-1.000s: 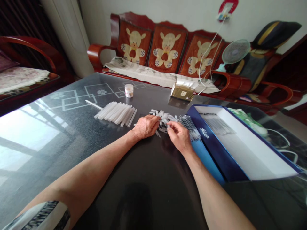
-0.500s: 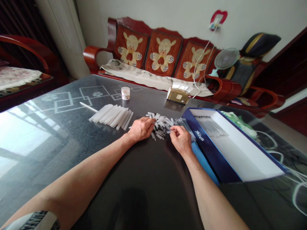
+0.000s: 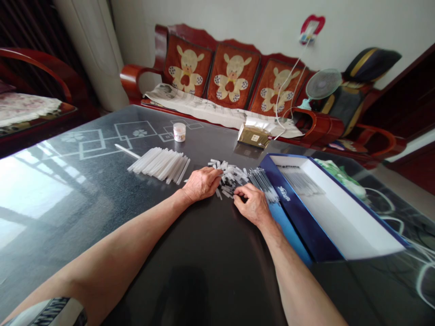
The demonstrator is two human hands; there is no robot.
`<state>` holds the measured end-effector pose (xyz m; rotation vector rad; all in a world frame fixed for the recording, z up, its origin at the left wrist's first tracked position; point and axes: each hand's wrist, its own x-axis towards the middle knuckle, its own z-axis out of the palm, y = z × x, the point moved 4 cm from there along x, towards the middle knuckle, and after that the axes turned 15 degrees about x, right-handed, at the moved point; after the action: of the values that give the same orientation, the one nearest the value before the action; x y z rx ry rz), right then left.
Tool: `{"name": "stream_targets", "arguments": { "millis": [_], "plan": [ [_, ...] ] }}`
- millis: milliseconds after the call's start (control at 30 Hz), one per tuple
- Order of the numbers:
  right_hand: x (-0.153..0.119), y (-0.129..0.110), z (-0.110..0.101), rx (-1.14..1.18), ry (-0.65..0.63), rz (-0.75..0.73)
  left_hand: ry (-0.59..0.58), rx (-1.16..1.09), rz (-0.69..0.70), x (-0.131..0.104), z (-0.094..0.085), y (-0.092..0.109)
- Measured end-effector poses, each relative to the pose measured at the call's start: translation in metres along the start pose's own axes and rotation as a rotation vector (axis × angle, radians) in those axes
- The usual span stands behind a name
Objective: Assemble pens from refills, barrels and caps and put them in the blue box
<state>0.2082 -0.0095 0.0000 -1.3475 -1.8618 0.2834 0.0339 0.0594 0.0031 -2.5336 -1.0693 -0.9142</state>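
A loose pile of small white caps, with some dark pieces among them, lies on the table between my hands. My left hand rests against the pile's left side, its fingers curled and pressed together; what they hold, if anything, is hidden. At the near right side of the pile is my right hand, thumb and forefinger bent into a pinch by the caps. Nothing between those fingertips can be made out. Thin dark-tipped sticks lie just beyond the right hand. White translucent tubes are laid side by side left of my left hand.
A blue open box with white lining stands at the right, holding more thin clear sticks. A small white tub and a tissue box stand farther back. White cables lie at the right edge.
My right hand has moved left and slightly toward me along the pile; the white cap at its fingertips no longer shows there. My left hand stays nearly in place.
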Motion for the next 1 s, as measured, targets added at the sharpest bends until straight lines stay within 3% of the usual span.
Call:
{"name": "stream_targets", "arguments": {
  "millis": [133, 267, 433, 1000],
  "plan": [
    [0.002, 0.001, -0.004, 0.086, 0.108, 0.017, 0.007, -0.007, 0.019, 0.000, 0.000, 0.001],
    [0.006, 0.014, -0.001, 0.409, 0.276, 0.184, 0.001, -0.021, 0.082, 0.000, 0.000, 0.006],
    [0.011, 0.019, 0.014, 0.804, 0.268, 0.317, -0.071, -0.009, 0.150, 0.000, -0.003, 0.014],
    [0.010, 0.008, 0.021, 0.707, 0.182, 0.249, -0.164, -0.003, 0.199, 0.001, -0.002, 0.017]
  ]
}}
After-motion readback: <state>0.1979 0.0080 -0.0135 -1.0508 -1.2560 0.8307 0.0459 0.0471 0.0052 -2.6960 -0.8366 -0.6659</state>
